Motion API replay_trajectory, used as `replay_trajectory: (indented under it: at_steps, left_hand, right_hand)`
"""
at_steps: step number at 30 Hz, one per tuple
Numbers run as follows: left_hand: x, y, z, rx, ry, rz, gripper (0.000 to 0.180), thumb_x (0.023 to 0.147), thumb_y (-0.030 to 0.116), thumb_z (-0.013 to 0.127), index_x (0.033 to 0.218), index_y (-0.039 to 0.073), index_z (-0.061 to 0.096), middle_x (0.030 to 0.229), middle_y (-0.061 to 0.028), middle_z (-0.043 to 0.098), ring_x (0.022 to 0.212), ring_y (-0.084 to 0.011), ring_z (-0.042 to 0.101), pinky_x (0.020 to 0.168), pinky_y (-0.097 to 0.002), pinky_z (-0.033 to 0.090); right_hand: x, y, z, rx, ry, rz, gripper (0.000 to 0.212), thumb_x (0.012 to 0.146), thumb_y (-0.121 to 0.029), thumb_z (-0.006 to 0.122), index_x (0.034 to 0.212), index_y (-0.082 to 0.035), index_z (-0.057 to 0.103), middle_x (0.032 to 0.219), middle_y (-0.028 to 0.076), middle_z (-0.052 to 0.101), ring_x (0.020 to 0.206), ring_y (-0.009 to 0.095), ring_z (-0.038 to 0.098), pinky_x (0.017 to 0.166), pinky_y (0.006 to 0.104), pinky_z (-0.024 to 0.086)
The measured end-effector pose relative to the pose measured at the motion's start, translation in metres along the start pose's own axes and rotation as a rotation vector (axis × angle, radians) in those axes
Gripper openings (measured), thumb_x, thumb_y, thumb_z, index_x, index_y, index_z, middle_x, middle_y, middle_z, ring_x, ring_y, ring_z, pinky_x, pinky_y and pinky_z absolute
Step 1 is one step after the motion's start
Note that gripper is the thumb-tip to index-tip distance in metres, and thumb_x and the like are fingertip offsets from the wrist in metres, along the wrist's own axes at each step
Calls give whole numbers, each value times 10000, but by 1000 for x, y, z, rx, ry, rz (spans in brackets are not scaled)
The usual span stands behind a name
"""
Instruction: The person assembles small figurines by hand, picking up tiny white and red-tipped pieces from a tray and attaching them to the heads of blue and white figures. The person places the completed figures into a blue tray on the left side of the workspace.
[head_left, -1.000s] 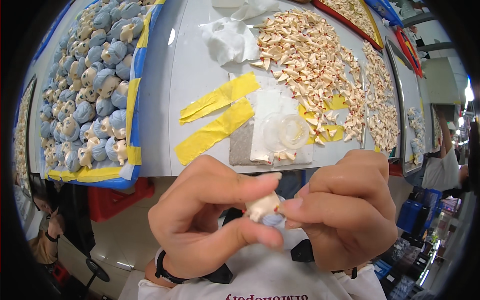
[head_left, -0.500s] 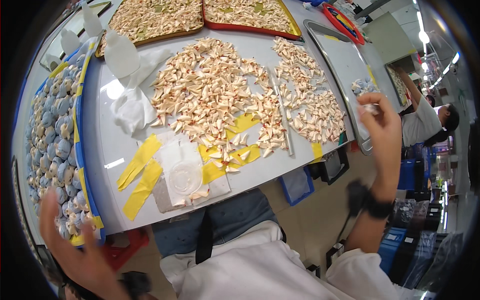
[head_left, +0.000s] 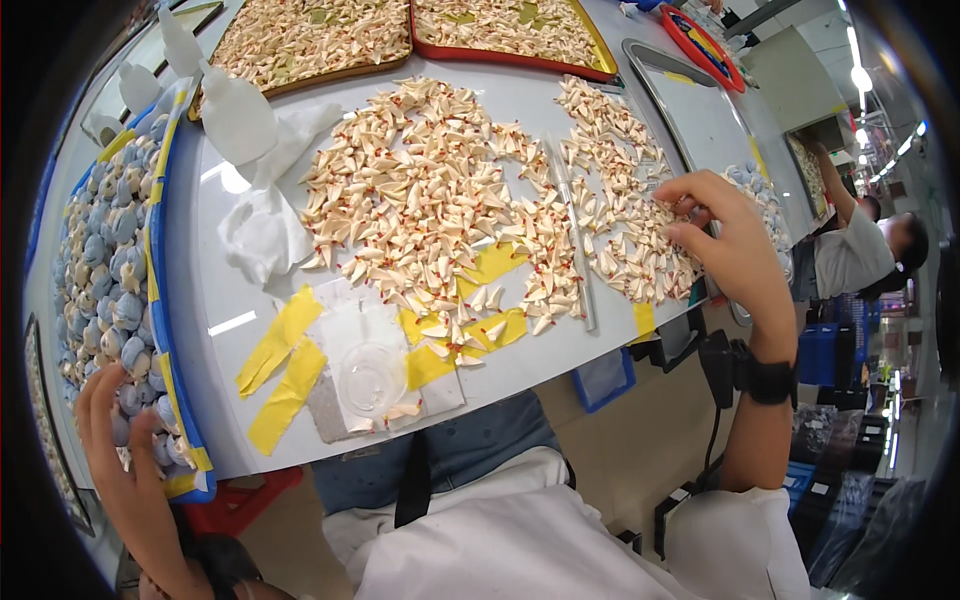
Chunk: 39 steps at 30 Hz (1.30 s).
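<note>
My left hand (head_left: 118, 465) reaches into the blue-edged tray (head_left: 164, 270) at the left, fingers and thumb parted around the small rounded blue-and-cream pieces (head_left: 105, 260). My right hand (head_left: 738, 245) hovers over the right edge of the pile of cream, pointed, red-tipped pieces (head_left: 410, 180). Its bent fingers and thumb are apart, with no piece visible between them. A thin metal ruler-like strip (head_left: 572, 240) divides the pile. In front of me, a clear round dish (head_left: 372, 380) rests on a pale board beside yellow tape (head_left: 288, 395), with a few pointed pieces at its near edge.
Two trays (head_left: 515, 58) of pointed pieces stand at the back. White squeeze bottles (head_left: 238, 115) and a crumpled white cloth (head_left: 262, 235) lie at the left. A metal tray (head_left: 690, 110) with blue pieces is at the right. Another person (head_left: 850, 245) works beyond it.
My right hand has moved left from the metal tray to the pointed pieces; the small pale piece in its fingers no longer shows. My left hand has lowered onto the blue-and-cream pieces.
</note>
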<state>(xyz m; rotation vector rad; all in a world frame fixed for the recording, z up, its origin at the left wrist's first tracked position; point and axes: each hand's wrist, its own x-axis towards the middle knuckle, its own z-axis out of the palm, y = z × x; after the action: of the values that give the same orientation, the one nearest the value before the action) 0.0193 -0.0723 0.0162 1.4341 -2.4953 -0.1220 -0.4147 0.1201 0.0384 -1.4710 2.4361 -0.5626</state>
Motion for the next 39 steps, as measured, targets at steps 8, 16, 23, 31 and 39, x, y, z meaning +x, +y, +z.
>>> replay_trajectory:
  at_steps: [8, 16, 23, 31, 39]
  left_hand:
    - [-13, -37, -3, -481, 69, -208, 268, 903, 53, 459, 1163, -10, 474, 1181, -114, 496, 1075, -162, 480, 888, -274, 394]
    - [-27, 8, 1, -701, 326, -25, 366, 928, 265, 431, 1153, -23, 463, 1158, -142, 485, 950, -159, 508, 753, -231, 397]
    - [-44, 62, 16, -1357, -3, -93, 273, 922, 278, 456, 1005, 20, 423, 943, -116, 468, 700, -137, 487, 544, -208, 389]
    - [-47, 88, 37, -1472, -22, -127, 288, 857, 250, 575, 894, -22, 487, 904, -173, 522, 690, -183, 567, 608, -251, 475]
    - [-52, 86, 38, -1447, -63, -102, 241, 857, 207, 572, 877, -27, 517, 918, -175, 523, 738, -178, 559, 662, -257, 469]
  right_hand:
    - [12, -12, 10, -172, 44, -48, 103, 691, -30, 622, 775, 8, 577, 722, 75, 587, 657, 162, 555, 631, 257, 437]
    - [-4, -17, 7, 417, 341, -10, 86, 738, 43, 591, 797, 6, 541, 751, 72, 601, 674, 107, 567, 653, 211, 454]
    - [-36, -44, 12, 522, 359, 178, 103, 762, 30, 598, 846, 13, 541, 760, 102, 614, 652, 112, 591, 610, 202, 468]
    - [-42, -37, 26, 262, 240, 49, 181, 734, -17, 624, 909, -10, 581, 861, 24, 593, 781, 111, 546, 684, 228, 419]
    - [-14, -64, 37, 48, 87, -253, 203, 653, -16, 618, 855, -35, 609, 856, 81, 586, 797, 213, 558, 685, 295, 422]
